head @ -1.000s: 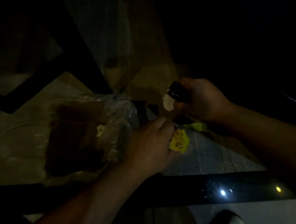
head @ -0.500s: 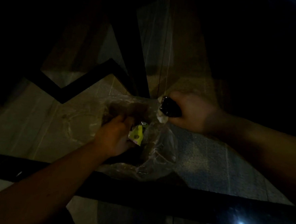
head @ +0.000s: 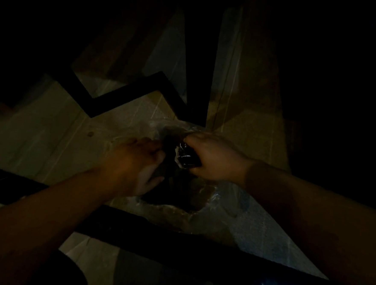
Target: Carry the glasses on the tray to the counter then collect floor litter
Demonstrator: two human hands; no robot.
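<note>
It is very dark. A clear plastic bag [head: 203, 195] hangs open low over the tiled floor between my hands. My right hand [head: 214, 161] is closed around a dark shiny wrapper [head: 187, 157] with a white scrap on it, right at the bag's upper rim. My left hand [head: 134, 164] is at the bag's mouth from the left, its fingers blurred. The yellow wrapper is out of sight. No glasses, tray or counter are in view.
The floor is pale tile [head: 49, 132] crossed by black inlay bands, one zigzag [head: 123, 93] ahead and one wide band [head: 175, 241] just below the bag. Dark furniture or shadow fills the upper left and the right side.
My left hand has pushed the yellow wrapper down into the bag's mouth and the wrapper no longer shows. My right hand has kept the dark wrapper at the rim. The view has tipped further down.
</note>
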